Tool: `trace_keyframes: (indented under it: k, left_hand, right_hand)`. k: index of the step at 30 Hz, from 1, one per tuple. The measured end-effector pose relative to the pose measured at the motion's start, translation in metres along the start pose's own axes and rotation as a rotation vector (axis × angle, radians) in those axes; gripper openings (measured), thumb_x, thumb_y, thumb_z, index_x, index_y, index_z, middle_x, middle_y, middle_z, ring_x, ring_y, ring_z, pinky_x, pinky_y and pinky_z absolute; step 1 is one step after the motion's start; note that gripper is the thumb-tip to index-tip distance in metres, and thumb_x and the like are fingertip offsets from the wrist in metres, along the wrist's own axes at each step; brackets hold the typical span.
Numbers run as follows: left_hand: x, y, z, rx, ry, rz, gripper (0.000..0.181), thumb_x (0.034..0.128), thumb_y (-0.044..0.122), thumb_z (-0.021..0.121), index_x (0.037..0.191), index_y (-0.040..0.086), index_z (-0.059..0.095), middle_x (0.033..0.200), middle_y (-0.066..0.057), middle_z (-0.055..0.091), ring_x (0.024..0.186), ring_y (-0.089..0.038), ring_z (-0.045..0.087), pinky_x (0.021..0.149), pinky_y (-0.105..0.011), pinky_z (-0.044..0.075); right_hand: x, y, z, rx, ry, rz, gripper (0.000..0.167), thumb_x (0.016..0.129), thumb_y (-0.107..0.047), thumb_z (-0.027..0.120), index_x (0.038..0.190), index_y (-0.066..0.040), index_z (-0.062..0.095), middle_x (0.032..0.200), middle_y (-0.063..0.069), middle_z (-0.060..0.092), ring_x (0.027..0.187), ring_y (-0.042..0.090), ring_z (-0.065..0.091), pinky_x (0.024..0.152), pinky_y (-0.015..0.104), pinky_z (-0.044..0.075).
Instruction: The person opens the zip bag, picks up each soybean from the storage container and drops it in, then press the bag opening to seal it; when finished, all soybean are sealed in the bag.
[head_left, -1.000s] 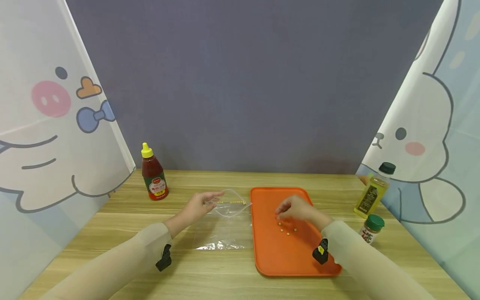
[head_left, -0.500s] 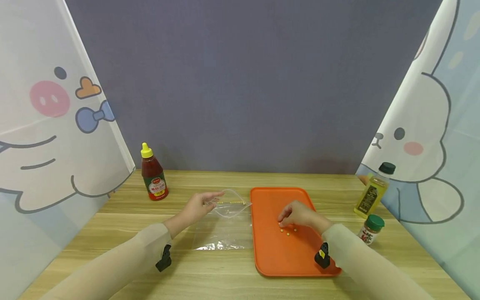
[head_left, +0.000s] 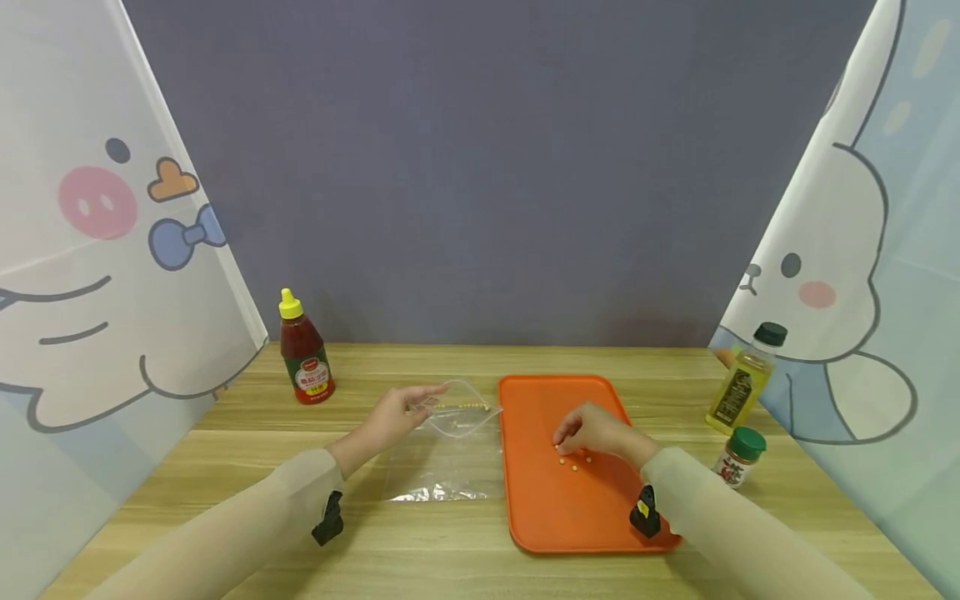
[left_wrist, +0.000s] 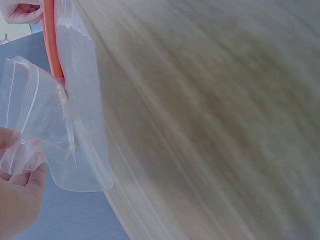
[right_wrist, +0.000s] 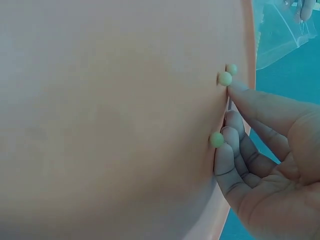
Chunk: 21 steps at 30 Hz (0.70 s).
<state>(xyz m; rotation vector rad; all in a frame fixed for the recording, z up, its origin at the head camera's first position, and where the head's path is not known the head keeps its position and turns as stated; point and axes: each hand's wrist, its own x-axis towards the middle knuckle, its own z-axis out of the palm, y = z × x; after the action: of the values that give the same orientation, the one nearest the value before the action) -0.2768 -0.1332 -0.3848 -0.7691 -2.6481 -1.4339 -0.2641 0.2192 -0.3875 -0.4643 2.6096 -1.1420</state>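
My left hand [head_left: 399,411] pinches the rim of a clear zip bag [left_wrist: 35,100], whose mouth gapes. A row of small round yellow balls [head_left: 472,406] shows through the bag. My right hand [head_left: 592,429] reaches down over the orange tray [head_left: 558,517], fingertips at its surface. In the right wrist view the thumb and index finger stand slightly apart, with pale yellow balls [right_wrist: 225,78] by the thumb tip and another ball [right_wrist: 216,139] against the other fingers. Nothing is seen between the fingertips. Several loose balls [head_left: 574,468] lie near the hand.
A ketchup bottle [head_left: 306,358] stands at the back left. To the tray's right are an oil bottle [head_left: 742,387] and a small green-capped seasoning jar [head_left: 741,457]. The bag's flat lower part [head_left: 446,475] lies on the wooden table [head_left: 360,533], beside the tray.
My right hand has lowered slightly toward the near side of the tray, then stayed close to the balls. My left hand keeps its hold on the zip bag.
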Motion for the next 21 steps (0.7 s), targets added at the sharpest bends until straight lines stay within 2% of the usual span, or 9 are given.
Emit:
trace_keyframes:
  k: [2, 5, 8, 15, 21]
  left_hand:
    - [0.0, 0.0, 0.0, -0.003, -0.001, -0.001, 0.046, 0.0879, -0.009, 0.058, 0.132, 0.003, 0.058, 0.126, -0.027, 0.06, 0.061, -0.025, 0.06, 0.043, -0.013, 0.038]
    - [0.0, -0.001, 0.0, -0.007, 0.001, 0.008, 0.045, 0.0878, -0.01, 0.058, 0.132, 0.002, 0.058, 0.127, -0.027, 0.06, 0.08, -0.035, 0.067, 0.043, -0.014, 0.039]
    - [0.0, -0.002, 0.0, -0.01, 0.002, 0.011, 0.046, 0.0877, -0.011, 0.057, 0.132, 0.002, 0.058, 0.128, -0.025, 0.06, 0.103, -0.04, 0.065, 0.044, -0.015, 0.04]
    - [0.0, -0.003, 0.001, -0.014, 0.002, 0.009, 0.046, 0.0877, -0.01, 0.058, 0.132, 0.004, 0.058, 0.13, -0.022, 0.06, 0.104, -0.039, 0.065, 0.043, -0.014, 0.038]
    - [0.0, -0.003, 0.0, -0.015, -0.001, 0.004, 0.046, 0.0881, -0.009, 0.058, 0.132, 0.004, 0.058, 0.131, -0.02, 0.06, 0.107, -0.039, 0.064, 0.043, -0.013, 0.036]
  right_hand:
    - [-0.001, 0.0, 0.0, -0.003, -0.011, 0.0, 0.008, 0.081, -0.007, 0.076, 0.087, -0.002, 0.073, 0.079, 0.004, 0.072, 0.059, 0.01, 0.048, 0.054, 0.024, 0.043]
    - [0.0, -0.001, -0.002, -0.001, -0.03, -0.002, 0.007, 0.082, -0.008, 0.075, 0.086, -0.003, 0.074, 0.076, 0.004, 0.07, 0.057, 0.011, 0.047, 0.053, 0.024, 0.042]
    - [0.002, -0.002, -0.004, 0.011, -0.045, -0.009, 0.008, 0.084, -0.008, 0.073, 0.087, -0.001, 0.073, 0.072, 0.005, 0.068, 0.057, 0.012, 0.048, 0.053, 0.025, 0.043]
    - [0.011, -0.013, -0.008, 0.061, 0.005, -0.008, 0.012, 0.087, -0.006, 0.069, 0.093, 0.004, 0.07, 0.077, 0.01, 0.069, 0.062, 0.015, 0.056, 0.058, 0.031, 0.052]
    - [0.022, -0.03, -0.007, 0.085, 0.029, 0.0, 0.017, 0.088, -0.011, 0.069, 0.1, 0.002, 0.07, 0.093, 0.013, 0.072, 0.075, 0.023, 0.063, 0.072, 0.037, 0.054]
